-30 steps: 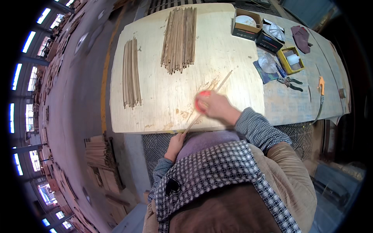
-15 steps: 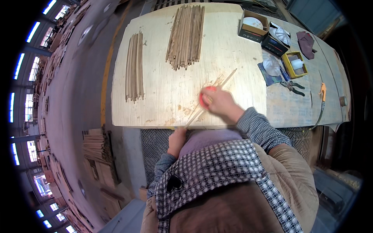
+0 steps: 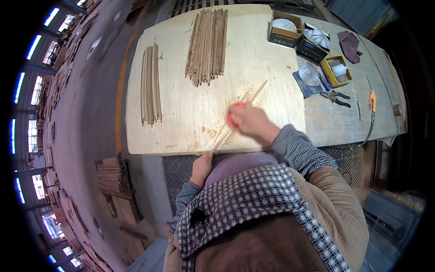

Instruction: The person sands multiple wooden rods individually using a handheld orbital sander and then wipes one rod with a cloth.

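Observation:
A slim wooden stick point(image 3: 259, 92) lies slantwise across the pale board on the bench. My left hand point(image 3: 200, 169) is closed around its near end at the board's front edge. Farther up the stick, my right hand point(image 3: 256, 122) grips a round red pad point(image 3: 233, 119) and presses it against the wood. The pad is slightly blurred, and my fingers cover part of it, so its exact kind is unclear. Light brown dust point(image 3: 210, 131) lies scattered on the board around the stick.
Beyond my hands lie a large bundle of sticks point(image 3: 206, 47) and a smaller one point(image 3: 151, 86). On the right are open boxes point(image 3: 284, 32), a yellow box point(image 3: 336, 71), pliers point(image 3: 335, 98), a dark cloth point(image 3: 349, 46) and an orange-handled air gun point(image 3: 372, 100). Stacked wood point(image 3: 113, 174) stands at lower left.
The whole view has shifted slightly, so the bench things appear a little farther left. Both hands keep their holds, the right still with the red pad on the stick.

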The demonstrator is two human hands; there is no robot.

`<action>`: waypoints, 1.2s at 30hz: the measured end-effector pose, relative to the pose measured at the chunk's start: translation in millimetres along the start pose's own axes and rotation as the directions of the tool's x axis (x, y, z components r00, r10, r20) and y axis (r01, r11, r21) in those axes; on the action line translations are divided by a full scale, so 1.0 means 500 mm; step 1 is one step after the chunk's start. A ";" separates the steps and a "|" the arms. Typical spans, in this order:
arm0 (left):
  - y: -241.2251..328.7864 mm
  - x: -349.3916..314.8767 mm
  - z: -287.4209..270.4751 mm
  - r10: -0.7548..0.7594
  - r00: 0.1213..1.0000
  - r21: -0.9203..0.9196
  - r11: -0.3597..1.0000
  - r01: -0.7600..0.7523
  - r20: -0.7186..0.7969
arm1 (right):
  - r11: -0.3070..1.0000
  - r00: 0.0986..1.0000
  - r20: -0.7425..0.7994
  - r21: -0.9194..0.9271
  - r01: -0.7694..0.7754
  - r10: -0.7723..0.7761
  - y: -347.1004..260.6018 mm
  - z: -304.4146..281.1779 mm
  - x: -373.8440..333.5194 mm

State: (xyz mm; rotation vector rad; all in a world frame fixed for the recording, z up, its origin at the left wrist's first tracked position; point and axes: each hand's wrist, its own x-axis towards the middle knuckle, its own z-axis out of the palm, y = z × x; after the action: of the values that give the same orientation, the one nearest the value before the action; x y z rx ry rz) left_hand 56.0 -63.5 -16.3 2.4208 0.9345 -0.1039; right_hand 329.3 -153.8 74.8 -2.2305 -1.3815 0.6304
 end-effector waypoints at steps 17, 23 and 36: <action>-0.011 0.005 -0.013 0.010 0.994 -0.202 0.979 0.011 0.106 | 0.996 0.988 -0.121 -0.010 -0.093 0.092 0.071 -0.047 0.026; 0.006 0.010 -0.023 0.023 0.985 -0.310 0.950 0.032 0.171 | 0.964 0.946 -0.241 -0.101 -0.248 0.218 0.150 -0.119 0.053; -0.012 0.010 0.003 -0.028 0.983 -0.445 0.889 0.109 0.184 | 0.937 0.934 0.071 0.039 0.347 -0.349 -0.058 0.090 -0.047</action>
State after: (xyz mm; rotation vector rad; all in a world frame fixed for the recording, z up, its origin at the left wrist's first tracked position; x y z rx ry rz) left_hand 56.3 -57.7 -21.7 1.9137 0.8541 -0.1056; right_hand 273.3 -157.6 59.0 -1.8892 -1.7432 0.6071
